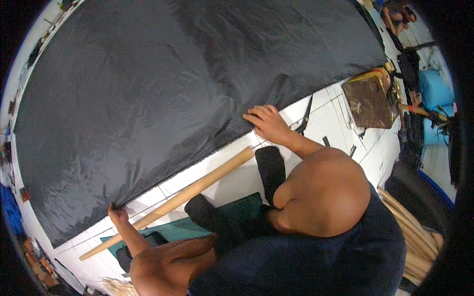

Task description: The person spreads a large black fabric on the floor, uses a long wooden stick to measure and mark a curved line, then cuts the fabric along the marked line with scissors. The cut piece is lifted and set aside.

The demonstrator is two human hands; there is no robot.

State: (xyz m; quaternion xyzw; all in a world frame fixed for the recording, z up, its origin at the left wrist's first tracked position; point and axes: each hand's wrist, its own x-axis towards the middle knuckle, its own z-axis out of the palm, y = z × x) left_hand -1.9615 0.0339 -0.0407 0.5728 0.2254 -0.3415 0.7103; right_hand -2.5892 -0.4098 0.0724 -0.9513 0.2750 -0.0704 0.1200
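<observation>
A large sheet of black fabric [148, 93] is spread over the white tiled floor, with wrinkles across its middle. At its near left edge, my left hand [118, 214] is closed, pinching the border. My right hand [269, 123] rests on the same edge farther right, its fingers spread over the cloth. Just right of that hand lies a pair of dark scissors [306, 118], partly behind my wrist. Between the fabric and my feet is a long tan cardboard tube [197, 186], under my left forearm at its lower end.
A green mat [242, 204] lies beneath my legs. At the right is a worn brown board-like block [369, 100]. Several tan rolls [412, 232] lean at lower right. A blue container [435, 88] and another person [396, 16] are at the far right.
</observation>
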